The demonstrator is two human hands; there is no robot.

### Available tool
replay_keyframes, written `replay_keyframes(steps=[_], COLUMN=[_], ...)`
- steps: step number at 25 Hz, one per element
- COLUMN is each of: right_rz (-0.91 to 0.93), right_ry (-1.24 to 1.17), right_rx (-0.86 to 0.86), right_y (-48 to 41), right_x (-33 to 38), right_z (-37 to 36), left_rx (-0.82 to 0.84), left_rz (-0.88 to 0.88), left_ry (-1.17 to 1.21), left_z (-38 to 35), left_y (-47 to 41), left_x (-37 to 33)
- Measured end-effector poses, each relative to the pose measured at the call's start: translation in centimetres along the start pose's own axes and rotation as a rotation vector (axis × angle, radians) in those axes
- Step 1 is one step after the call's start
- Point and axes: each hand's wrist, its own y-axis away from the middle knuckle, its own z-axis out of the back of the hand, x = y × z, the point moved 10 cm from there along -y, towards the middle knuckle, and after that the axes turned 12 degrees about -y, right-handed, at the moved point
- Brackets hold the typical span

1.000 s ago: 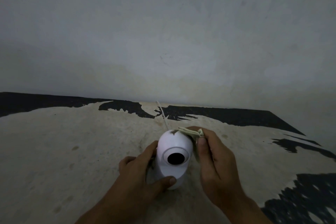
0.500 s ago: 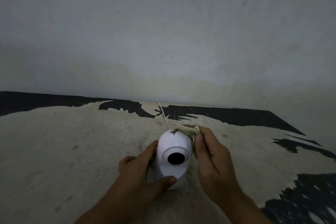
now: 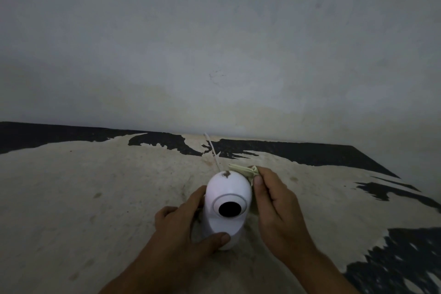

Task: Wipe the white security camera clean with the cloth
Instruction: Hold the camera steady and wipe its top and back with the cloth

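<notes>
While the head view is dim, it shows the white, rounded plastic security camera standing upright on the worn cream-and-black surface, close to the pale wall, its dark round lens facing the wearer. A thin white cable runs from behind it toward the wall. The left hand wraps the camera's lower body, its grip closed around the base with the thumb laid across the front foot. The right hand has its grip pressed together, pinching a small folded pale-green cloth against the camera's upper right side. A brownish smudge sits on the crown, just beside the cloth's edge.

To do this step well, I judge the left hand should hold the base firmly so the camera neither tips nor turns, while the cloth is drawn over the crown across that smudge with steady pressure. Keeping a clean fold outward and avoiding the cable should prevent smearing dirt onto the lens.
</notes>
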Motion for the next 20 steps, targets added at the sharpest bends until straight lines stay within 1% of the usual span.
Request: replay_keyframes(steps=[3,5,9,14,16,18,20], right_rz=[0.059,0.082,0.030,0.189,0.207,0.195,0.233], right_ry=[-0.009,-0.006,0.049,0.085,0.064,0.033,0.072], right_rx=[-0.008,0.030,0.036,0.061,0.040,-0.017,-0.072], right_y=[0.3,0.4,0.4,1.8,2.0,1.8,1.8], right_x=[1.1,1.6,0.4,3.0,3.5,3.5,4.0], right_z=[0.3,-0.3,-0.2,0.1,0.3,0.7,0.7], left_rx=[-0.022,-0.002,0.000,-0.002,0.003,0.000,0.001], left_rz=[0.005,0.029,0.020,0.025,0.049,0.023,-0.023], left_ry=[0.007,0.008,-0.004,0.016,0.016,-0.016,-0.038], left_z=[0.4,0.1,0.1,0.2,0.2,0.3,0.2], left_y=[0.1,0.0,-0.1,-0.1,0.0,0.0,-0.1], left_x=[-0.2,0.0,0.1,-0.3,-0.3,-0.5,-0.8])
